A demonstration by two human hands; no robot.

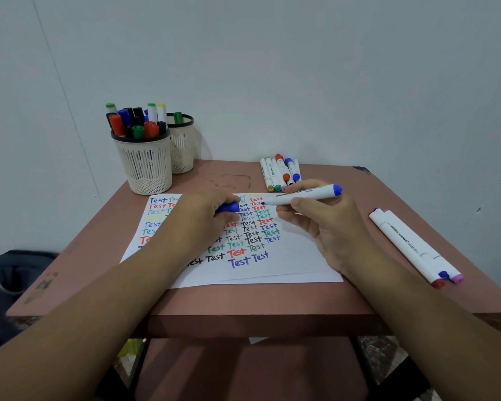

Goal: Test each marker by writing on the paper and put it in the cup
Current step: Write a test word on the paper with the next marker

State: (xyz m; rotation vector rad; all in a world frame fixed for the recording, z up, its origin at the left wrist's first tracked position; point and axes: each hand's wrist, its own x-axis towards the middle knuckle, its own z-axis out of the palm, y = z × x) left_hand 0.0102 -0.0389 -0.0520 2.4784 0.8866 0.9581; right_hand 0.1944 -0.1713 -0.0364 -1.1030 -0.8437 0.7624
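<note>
My right hand [321,224] grips a white marker with a blue end [304,195], uncapped, its dark tip pointing left just above the paper. My left hand [206,215] pinches the blue cap [228,207] a short gap from that tip. Under both hands lies the white paper [287,261], covered with rows of the word "Test" in several colours. At the back left stands a cream slotted cup [145,166] full of markers, with a second cup [182,149] behind it holding one green marker.
Several capped markers [279,173] lie in a bunch at the back of the reddish table [243,299]. Three long white markers [414,247] lie along the right side. A dark bag [9,285] sits on the floor at the left.
</note>
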